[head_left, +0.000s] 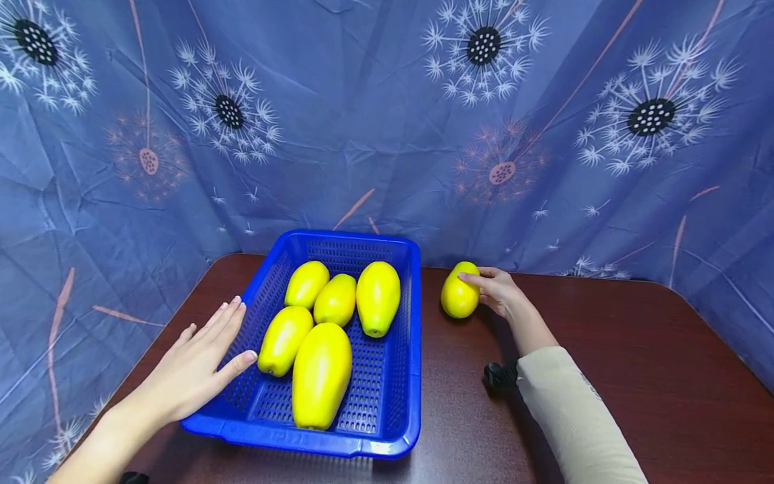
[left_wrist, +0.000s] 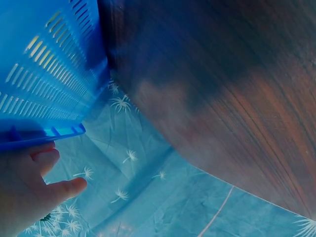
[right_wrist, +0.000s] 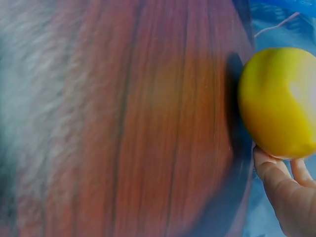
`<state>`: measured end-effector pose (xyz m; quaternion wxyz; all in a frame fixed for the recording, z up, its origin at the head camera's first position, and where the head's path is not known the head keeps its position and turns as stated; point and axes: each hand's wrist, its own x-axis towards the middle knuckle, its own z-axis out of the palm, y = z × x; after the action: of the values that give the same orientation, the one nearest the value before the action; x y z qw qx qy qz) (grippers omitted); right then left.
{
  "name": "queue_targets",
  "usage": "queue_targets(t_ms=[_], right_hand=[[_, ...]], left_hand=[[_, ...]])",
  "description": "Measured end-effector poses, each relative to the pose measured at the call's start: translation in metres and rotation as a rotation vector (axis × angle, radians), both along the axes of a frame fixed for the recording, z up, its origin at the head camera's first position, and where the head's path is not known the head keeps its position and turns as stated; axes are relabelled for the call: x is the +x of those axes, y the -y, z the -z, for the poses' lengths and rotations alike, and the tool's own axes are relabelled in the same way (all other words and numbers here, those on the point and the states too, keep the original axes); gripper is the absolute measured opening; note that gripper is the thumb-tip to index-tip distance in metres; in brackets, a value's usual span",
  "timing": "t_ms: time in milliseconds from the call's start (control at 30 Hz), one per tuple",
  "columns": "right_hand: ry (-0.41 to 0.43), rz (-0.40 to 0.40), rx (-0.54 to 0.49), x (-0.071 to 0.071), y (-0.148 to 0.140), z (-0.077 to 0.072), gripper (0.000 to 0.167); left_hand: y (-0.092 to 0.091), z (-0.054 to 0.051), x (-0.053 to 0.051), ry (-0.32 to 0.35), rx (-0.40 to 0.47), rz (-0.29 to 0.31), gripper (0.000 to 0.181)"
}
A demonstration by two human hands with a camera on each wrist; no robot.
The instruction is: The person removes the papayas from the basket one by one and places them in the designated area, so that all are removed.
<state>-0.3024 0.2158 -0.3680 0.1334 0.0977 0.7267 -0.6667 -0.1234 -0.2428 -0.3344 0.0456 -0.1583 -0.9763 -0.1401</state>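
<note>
My right hand point(head_left: 498, 290) grips a smooth yellow papaya point(head_left: 459, 294) at the table's back, right of the basket; thumb and fingers are on its right side. The right wrist view shows that papaya point(right_wrist: 279, 103) close up, with fingers point(right_wrist: 276, 173) at its lower side and its shadow beside it. Whether it touches the table I cannot tell. A blue perforated plastic basket point(head_left: 417, 336) contains several papayas of different sizes, among them a large front one point(head_left: 322, 376). My left hand point(head_left: 193, 366) lies with straight, spread fingers at the basket's left rim.
The dark reddish-brown wooden table point(head_left: 635, 349) carries the basket on its left part. A blue cloth with dandelion prints point(head_left: 387, 134) hangs behind and along the sides. A black strap-like piece point(head_left: 498, 376) shows at the right wrist.
</note>
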Motion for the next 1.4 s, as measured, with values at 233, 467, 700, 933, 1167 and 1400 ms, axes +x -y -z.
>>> queue_targets(t_ms=[233, 467, 700, 933, 1167, 1400], right_hand=[[-0.027, 0.087, 0.06, -0.011, 0.01, 0.006, 0.078], [-0.067, 0.145, 0.097, -0.014, 0.016, 0.01, 0.071], [-0.079, 0.125, 0.114, -0.015, 0.014, 0.011, 0.071], [-0.085, 0.073, 0.202, -0.014, 0.013, 0.009, 0.071], [-0.068, 0.054, 0.197, -0.01, 0.008, 0.004, 0.072], [-0.062, 0.023, 0.183, -0.003, 0.002, -0.003, 0.072]], left_hand=[[0.001, 0.0, 0.001, 0.007, 0.02, -0.001, 0.074], [-0.001, -0.003, 0.0, 0.016, 0.026, -0.001, 0.074], [-0.003, -0.005, 0.0, 0.016, 0.023, -0.002, 0.074], [-0.002, -0.005, 0.002, 0.021, 0.022, -0.012, 0.074], [-0.002, -0.004, 0.001, 0.016, 0.032, -0.009, 0.074], [0.0, -0.002, 0.0, 0.019, 0.026, -0.006, 0.074]])
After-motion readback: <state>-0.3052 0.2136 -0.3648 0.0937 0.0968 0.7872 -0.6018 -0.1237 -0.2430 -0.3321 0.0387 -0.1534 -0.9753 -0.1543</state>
